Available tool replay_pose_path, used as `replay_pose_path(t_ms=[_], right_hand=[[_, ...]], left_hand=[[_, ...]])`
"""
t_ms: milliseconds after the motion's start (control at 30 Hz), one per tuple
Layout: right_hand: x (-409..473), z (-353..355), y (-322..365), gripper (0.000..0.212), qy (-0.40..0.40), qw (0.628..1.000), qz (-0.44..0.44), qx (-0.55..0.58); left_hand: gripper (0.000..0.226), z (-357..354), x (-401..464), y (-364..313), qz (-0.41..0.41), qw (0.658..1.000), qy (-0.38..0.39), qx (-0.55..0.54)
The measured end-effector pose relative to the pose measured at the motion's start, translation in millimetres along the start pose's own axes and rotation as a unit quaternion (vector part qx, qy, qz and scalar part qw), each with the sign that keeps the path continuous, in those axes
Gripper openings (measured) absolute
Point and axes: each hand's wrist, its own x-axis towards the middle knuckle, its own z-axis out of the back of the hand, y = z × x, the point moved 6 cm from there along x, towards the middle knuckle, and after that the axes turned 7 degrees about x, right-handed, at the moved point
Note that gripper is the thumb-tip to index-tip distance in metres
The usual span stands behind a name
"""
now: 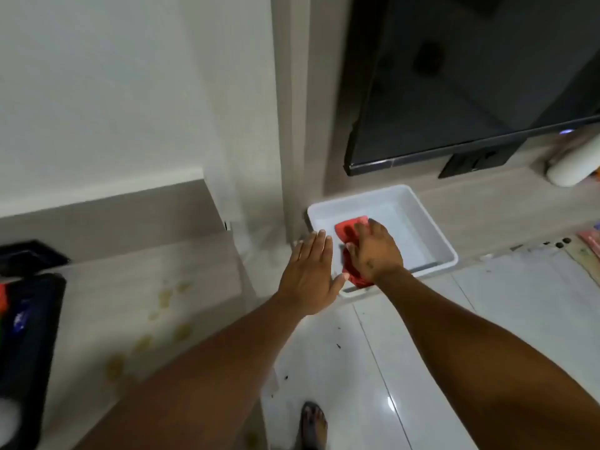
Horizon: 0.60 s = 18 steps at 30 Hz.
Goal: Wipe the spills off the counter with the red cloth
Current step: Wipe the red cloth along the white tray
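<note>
Covering red cloth [349, 232]: right hand [376, 251] | left hand [308, 274] flat | spills [162, 319] blurred

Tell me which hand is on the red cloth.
The right hand. It presses down on the red cloth inside the white tub, while the left hand hovers open and empty beside the tub, touching no cloth.

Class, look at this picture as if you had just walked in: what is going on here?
A person reaches into a white tub with the right hand, which rests on the red cloth lying inside. The left hand is spread open beside the tub, holding nothing. Yellowish spills still dot the counter at left, so wiping has not begun.
</note>
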Motion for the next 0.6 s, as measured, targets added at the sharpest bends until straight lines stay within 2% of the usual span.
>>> replay_pose_path(t_ms=[100,167,267,400,600], right_hand=[[20,-31,-14,0.065,0.077,0.996,-0.03,-0.039],[23,-47,-16,0.067,0.122,0.991,-0.051,-0.021],[27,-52,-17,0.073,0.146,0.987,-0.067,-0.025],[25,-25,-9,0.059,0.117,0.992,-0.056,-0.003],[-27,28,51,0.089,0.036,0.999,-0.025,-0.004]], left_hand=[[0.083,-19,17,0,0.029,0.999,0.023,0.005],[0.083,-25,21,1,0.03,0.999,0.03,0.014],[0.084,-31,23,3,0.026,0.999,0.045,0.013],[0.083,-21,18,6,0.028,0.999,0.035,-0.006],[0.081,19,-44,28,0.022,0.999,-0.034,-0.022]])
